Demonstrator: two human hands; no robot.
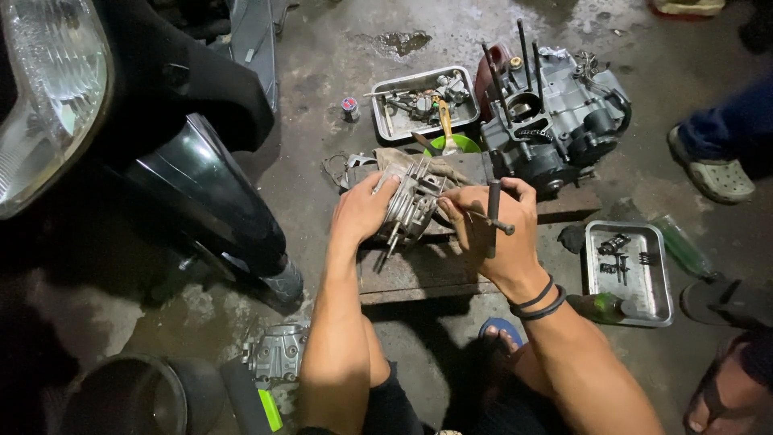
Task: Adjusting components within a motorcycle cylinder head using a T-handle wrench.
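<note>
A grey metal cylinder head with fins and valve stems rests on a wooden board on the concrete floor. My left hand grips its left side and steadies it. My right hand holds a dark T-shaped metal tool upright, with its fingertips pinching a thin pin against the head's right side. Two black bands circle my right wrist.
A motorcycle engine block with long studs stands behind. A metal tray of parts, a green bowl, and a second tray at right lie around. A motorcycle front fills the left. Other people's feet are at right.
</note>
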